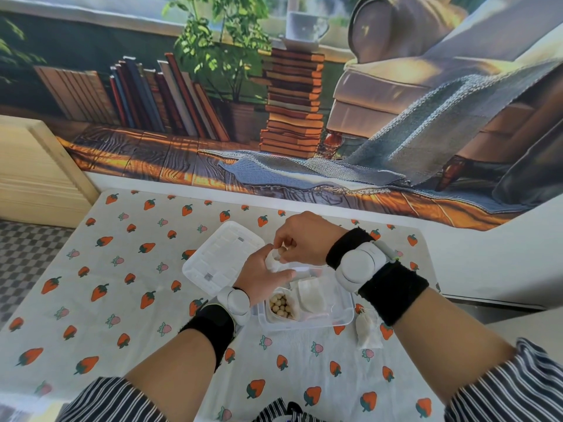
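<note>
My left hand (259, 278) grips a small white mesh pouch (272, 261) above a clear plastic box (341, 318). My right hand (301, 239) is just above it, fingers curled and pinching at the pouch's top. Inside the box, an open bag of pale round beans (280, 304) lies at the left and empty white pouches (312, 295) lie beside it. The lower part of the held pouch is hidden by my left fingers.
The box's clear lid (219, 258) lies flat to the left of my hands. One more white pouch (367, 330) rests on the strawberry tablecloth (122, 300) right of the box. A wooden panel (33, 175) stands at the far left, a printed backdrop behind the table.
</note>
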Demonstrator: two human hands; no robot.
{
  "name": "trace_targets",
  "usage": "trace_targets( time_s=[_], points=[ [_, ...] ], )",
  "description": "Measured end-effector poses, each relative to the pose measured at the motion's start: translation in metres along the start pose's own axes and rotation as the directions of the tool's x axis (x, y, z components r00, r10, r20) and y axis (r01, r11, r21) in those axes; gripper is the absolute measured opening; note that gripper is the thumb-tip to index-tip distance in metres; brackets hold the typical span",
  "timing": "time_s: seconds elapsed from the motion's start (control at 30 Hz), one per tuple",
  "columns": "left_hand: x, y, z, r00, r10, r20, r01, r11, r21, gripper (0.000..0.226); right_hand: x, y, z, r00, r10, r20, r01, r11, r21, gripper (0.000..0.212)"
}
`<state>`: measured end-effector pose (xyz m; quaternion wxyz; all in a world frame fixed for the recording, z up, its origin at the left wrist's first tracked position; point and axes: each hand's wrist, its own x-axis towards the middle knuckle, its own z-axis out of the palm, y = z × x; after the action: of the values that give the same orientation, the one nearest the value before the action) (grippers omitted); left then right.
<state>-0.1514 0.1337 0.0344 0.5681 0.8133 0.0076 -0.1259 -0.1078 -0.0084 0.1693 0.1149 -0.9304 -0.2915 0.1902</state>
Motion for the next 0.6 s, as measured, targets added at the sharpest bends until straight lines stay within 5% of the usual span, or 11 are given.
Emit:
trace_targets(
  time_s=[0.13, 0.4, 0.6],
  points=[
    [0.0008, 0.0009, -0.0017, 1.0, -0.007, 0.008, 0.008, 1.0, -0.013, 0.049, 0.0011, 0.0018, 0.0026, 1.0, -0.014, -0.009, 0.014, 1.0, 0.006, 0.03],
    [0.0005, 0.0026, -0.001, 1.0, -0.005, -0.001, 0.005, 0.999, -0.038, 0.032, 0.0028, 0.0025, -0.0013, 0.997, -0.016, -0.078, 0.023, 0.995, 0.093, 0.014],
    [0.0012, 0.0055, -0.003, 1.0, 0.008, 0.0, -0.008, 0.999, -0.041, 0.045, 0.0044, 0.0027, 0.0033, 0.994, -0.072, -0.077, 0.076, 0.996, 0.049, 0.022]
  ],
)
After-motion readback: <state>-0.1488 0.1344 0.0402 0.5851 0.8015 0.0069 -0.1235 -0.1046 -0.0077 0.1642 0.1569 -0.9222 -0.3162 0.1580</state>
